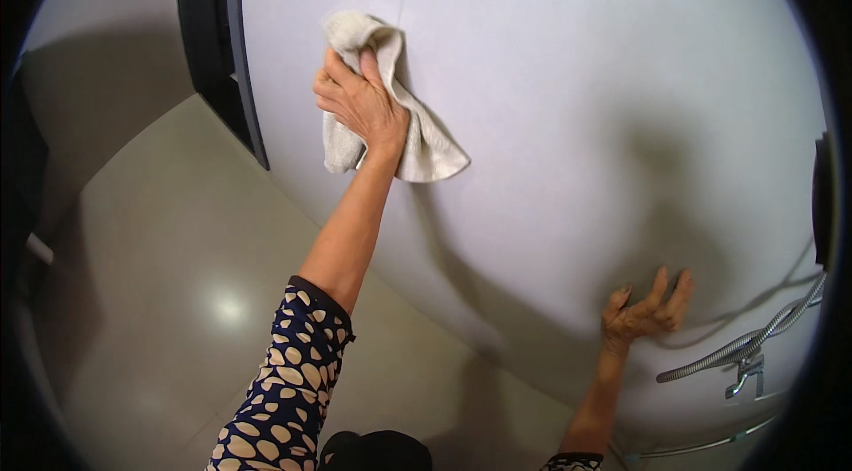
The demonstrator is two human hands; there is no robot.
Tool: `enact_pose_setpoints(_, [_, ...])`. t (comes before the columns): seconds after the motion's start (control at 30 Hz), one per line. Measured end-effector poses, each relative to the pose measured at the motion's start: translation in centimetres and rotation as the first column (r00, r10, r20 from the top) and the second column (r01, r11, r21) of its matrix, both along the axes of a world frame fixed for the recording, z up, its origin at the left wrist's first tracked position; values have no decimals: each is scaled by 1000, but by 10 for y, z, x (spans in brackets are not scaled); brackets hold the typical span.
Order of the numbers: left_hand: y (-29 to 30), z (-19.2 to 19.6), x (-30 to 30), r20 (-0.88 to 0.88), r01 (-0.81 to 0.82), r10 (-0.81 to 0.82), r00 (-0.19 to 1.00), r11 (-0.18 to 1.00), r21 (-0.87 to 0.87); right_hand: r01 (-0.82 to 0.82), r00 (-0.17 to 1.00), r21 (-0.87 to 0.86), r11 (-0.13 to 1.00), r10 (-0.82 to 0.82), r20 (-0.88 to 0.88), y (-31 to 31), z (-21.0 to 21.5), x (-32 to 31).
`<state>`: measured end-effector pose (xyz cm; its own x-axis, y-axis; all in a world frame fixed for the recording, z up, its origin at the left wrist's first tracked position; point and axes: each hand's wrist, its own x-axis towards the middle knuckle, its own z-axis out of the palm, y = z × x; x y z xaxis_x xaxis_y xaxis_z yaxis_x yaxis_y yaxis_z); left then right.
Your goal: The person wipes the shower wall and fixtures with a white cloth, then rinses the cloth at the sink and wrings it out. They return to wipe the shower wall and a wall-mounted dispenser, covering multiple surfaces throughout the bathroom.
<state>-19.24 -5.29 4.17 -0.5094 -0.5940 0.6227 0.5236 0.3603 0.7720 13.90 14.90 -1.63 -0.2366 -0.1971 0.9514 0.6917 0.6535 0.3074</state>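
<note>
The left hand (362, 102) is raised high against the pale wall (577, 116), its grip closed on a crumpled off-white cloth (426, 147) — fingers bunched over the upper folds, palm pressing the fabric flat to the tiled surface. The cloth sits at the upper left of the wall, just right of a dark vertical door frame (209, 36), and its loose lower corner hangs down to the right of the wrist. The forearm is bare, with a navy sleeve (284, 391) dotted in cream further down. The right hand (646, 316) is low and to the right, grip open and holding nothing — fingers spread, tips resting on the wall. Just right of it a metal shower hose (754, 342) curves past a chrome fitting (748, 373). Glossy beige floor tiles (177, 293) lie at left.
</note>
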Motion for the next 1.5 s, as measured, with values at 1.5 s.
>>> enact_pose_setpoints(1.5, [-25,-176,-25,-84,212,-221,972,971,-111,32,998,72,997,-35,49,10,2,3])
